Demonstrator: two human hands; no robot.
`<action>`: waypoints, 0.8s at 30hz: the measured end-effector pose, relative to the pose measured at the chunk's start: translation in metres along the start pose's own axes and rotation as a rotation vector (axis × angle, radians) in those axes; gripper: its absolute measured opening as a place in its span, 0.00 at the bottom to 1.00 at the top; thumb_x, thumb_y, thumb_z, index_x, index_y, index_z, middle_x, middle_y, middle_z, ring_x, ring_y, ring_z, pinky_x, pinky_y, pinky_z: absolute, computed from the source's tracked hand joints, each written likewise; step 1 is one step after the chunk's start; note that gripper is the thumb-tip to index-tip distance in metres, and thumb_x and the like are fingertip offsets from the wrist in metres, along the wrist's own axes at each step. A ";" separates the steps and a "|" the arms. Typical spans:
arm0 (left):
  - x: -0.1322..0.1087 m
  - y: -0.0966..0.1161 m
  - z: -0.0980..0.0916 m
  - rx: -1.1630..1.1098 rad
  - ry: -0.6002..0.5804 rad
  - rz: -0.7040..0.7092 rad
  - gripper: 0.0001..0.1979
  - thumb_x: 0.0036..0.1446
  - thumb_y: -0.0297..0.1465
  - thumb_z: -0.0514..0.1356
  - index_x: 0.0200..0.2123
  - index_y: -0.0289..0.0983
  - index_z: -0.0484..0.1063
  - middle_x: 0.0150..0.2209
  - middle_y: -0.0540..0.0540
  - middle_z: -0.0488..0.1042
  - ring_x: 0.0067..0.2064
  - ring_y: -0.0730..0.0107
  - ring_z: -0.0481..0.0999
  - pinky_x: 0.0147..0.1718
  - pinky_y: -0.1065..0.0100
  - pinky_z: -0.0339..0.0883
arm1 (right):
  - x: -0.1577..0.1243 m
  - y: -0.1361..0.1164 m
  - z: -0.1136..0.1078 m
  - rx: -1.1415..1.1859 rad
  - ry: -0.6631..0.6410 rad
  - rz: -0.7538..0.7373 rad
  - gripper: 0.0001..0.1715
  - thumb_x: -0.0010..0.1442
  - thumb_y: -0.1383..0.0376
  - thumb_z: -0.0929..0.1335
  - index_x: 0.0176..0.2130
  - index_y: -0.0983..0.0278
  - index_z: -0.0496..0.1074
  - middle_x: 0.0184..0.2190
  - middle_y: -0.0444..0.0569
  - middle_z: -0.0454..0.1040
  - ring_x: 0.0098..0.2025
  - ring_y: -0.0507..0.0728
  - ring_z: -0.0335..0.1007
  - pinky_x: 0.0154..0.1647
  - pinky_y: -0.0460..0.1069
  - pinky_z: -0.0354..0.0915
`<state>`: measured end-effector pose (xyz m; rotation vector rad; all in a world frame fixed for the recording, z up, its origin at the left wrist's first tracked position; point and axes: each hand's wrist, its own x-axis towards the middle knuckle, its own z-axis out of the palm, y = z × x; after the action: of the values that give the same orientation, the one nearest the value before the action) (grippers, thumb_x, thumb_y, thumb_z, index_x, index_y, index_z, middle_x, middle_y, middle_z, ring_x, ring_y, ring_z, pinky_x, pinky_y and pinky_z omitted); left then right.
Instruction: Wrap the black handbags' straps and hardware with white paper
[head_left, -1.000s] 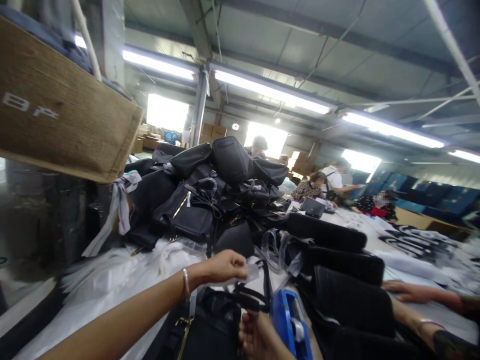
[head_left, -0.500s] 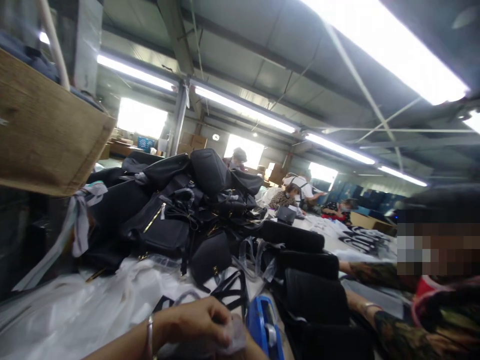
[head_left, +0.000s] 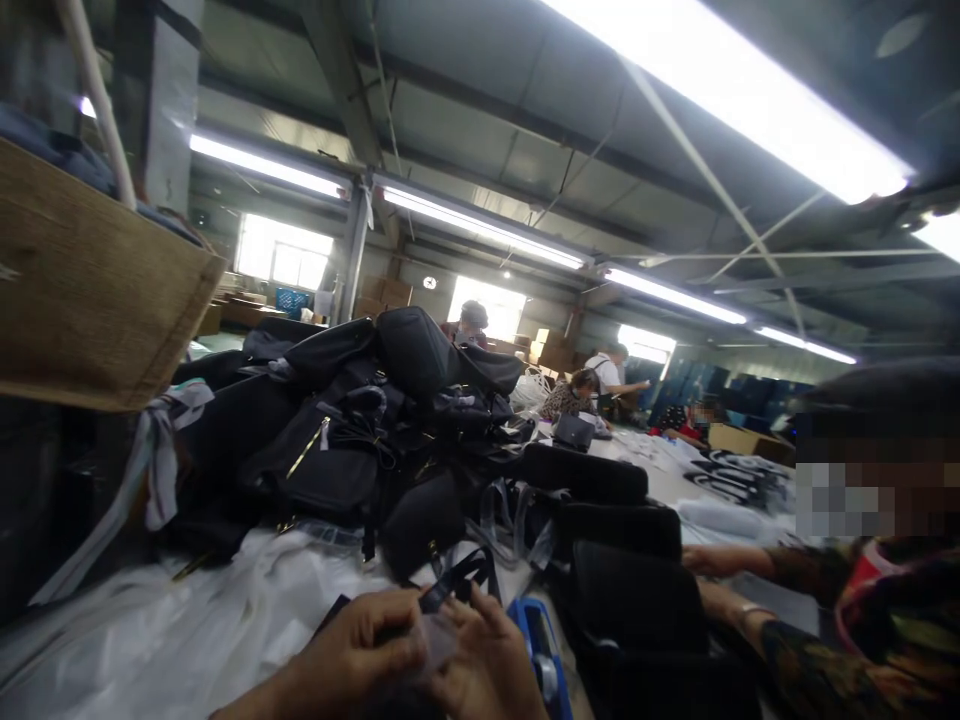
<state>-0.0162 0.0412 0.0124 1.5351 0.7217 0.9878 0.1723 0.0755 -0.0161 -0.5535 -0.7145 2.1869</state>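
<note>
My left hand [head_left: 367, 645] is closed in a pinch on a small piece of translucent plastic film [head_left: 437, 640]. Beside it on the right, my right hand [head_left: 491, 660] has its palm turned inward and its fingers curled by a black strap [head_left: 461, 578], which it appears to grip; the contact is partly hidden by the fingers. Just right of that hand lies a blue tape dispenser [head_left: 541, 650]. Black bags [head_left: 330, 470] with gold zippers are heaped beyond both hands.
White plastic wrapping [head_left: 187, 630] covers the table at left. Black bags [head_left: 637, 590] stand in a row at right, beside a co-worker's arms [head_left: 739, 595]. A brown fabric bin [head_left: 97, 280] juts in at upper left. Other people [head_left: 574, 395] work farther back.
My right hand has come up into view beside the left, at the black strap. The left hand has shifted slightly left, still pinching the film. The co-worker's arms have moved a little.
</note>
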 end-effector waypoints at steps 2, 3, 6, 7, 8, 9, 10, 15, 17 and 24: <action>-0.011 -0.008 0.004 0.088 -0.049 -0.017 0.18 0.54 0.46 0.61 0.26 0.35 0.71 0.28 0.49 0.67 0.32 0.69 0.63 0.32 0.69 0.56 | -0.001 -0.010 0.021 0.062 -0.015 -0.113 0.25 0.65 0.51 0.61 0.49 0.69 0.70 0.47 0.57 0.76 0.46 0.59 0.75 0.49 0.54 0.69; -0.016 -0.011 0.006 0.131 -0.074 -0.043 0.17 0.54 0.45 0.61 0.25 0.36 0.70 0.26 0.50 0.66 0.30 0.70 0.62 0.30 0.69 0.54 | 0.002 -0.017 0.031 0.052 0.042 -0.176 0.21 0.66 0.54 0.62 0.46 0.68 0.71 0.44 0.56 0.77 0.45 0.58 0.76 0.49 0.54 0.69; -0.031 -0.019 0.007 0.243 -0.160 -0.210 0.14 0.53 0.40 0.61 0.24 0.37 0.68 0.24 0.53 0.63 0.28 0.72 0.59 0.27 0.70 0.51 | 0.021 -0.054 0.056 -0.025 0.187 -0.282 0.11 0.69 0.63 0.61 0.39 0.65 0.69 0.30 0.47 0.76 0.33 0.52 0.76 0.43 0.51 0.71; -0.036 -0.021 0.005 0.280 -0.183 -0.267 0.12 0.51 0.39 0.62 0.24 0.37 0.67 0.24 0.54 0.62 0.27 0.73 0.58 0.26 0.70 0.50 | 0.027 -0.071 0.064 -0.049 0.185 -0.305 0.10 0.69 0.65 0.61 0.38 0.65 0.69 0.27 0.44 0.74 0.29 0.50 0.74 0.39 0.49 0.71; -0.040 -0.024 0.003 0.316 -0.202 -0.320 0.11 0.50 0.38 0.62 0.23 0.38 0.67 0.23 0.54 0.61 0.27 0.73 0.57 0.25 0.70 0.50 | 0.031 -0.089 0.072 -0.080 0.175 -0.331 0.10 0.69 0.65 0.61 0.38 0.66 0.69 0.25 0.43 0.72 0.25 0.49 0.71 0.35 0.47 0.70; -0.044 -0.026 0.001 0.347 -0.210 -0.361 0.10 0.49 0.37 0.62 0.23 0.38 0.66 0.23 0.55 0.61 0.26 0.73 0.57 0.25 0.70 0.50 | 0.034 -0.109 0.081 -0.118 0.162 -0.362 0.09 0.68 0.65 0.61 0.38 0.66 0.69 0.24 0.41 0.69 0.23 0.48 0.67 0.30 0.45 0.69; -0.047 -0.029 -0.002 0.371 -0.210 -0.386 0.10 0.48 0.36 0.62 0.23 0.38 0.66 0.22 0.55 0.61 0.26 0.73 0.57 0.24 0.70 0.50 | 0.035 -0.129 0.089 -0.161 0.152 -0.397 0.09 0.68 0.66 0.62 0.38 0.66 0.69 0.23 0.40 0.67 0.21 0.47 0.64 0.26 0.43 0.66; -0.055 -0.036 -0.010 0.398 -0.196 -0.404 0.08 0.46 0.35 0.63 0.24 0.39 0.68 0.22 0.56 0.63 0.25 0.73 0.59 0.23 0.71 0.51 | 0.006 -0.224 0.123 -0.364 0.183 -0.637 0.13 0.70 0.67 0.59 0.34 0.65 0.67 0.20 0.36 0.59 0.17 0.43 0.53 0.18 0.38 0.53; -0.054 -0.035 -0.010 0.388 -0.202 -0.394 0.07 0.46 0.35 0.63 0.24 0.39 0.69 0.22 0.55 0.64 0.25 0.74 0.60 0.23 0.71 0.51 | -0.011 -0.246 0.126 -0.445 0.234 -0.756 0.17 0.70 0.69 0.56 0.33 0.65 0.67 0.18 0.34 0.55 0.15 0.41 0.46 0.16 0.39 0.42; -0.054 0.000 -0.020 0.302 0.046 -0.149 0.06 0.50 0.34 0.64 0.27 0.38 0.75 0.48 0.47 0.73 0.49 0.62 0.68 0.48 0.66 0.59 | -0.033 -0.199 0.095 -0.837 0.381 -0.817 0.07 0.57 0.62 0.72 0.34 0.63 0.72 0.23 0.41 0.67 0.19 0.45 0.57 0.17 0.42 0.51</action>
<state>-0.0592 0.0038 0.0022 1.6927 1.0392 0.8317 0.2420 0.1306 0.1881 -0.8593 -1.3430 0.9392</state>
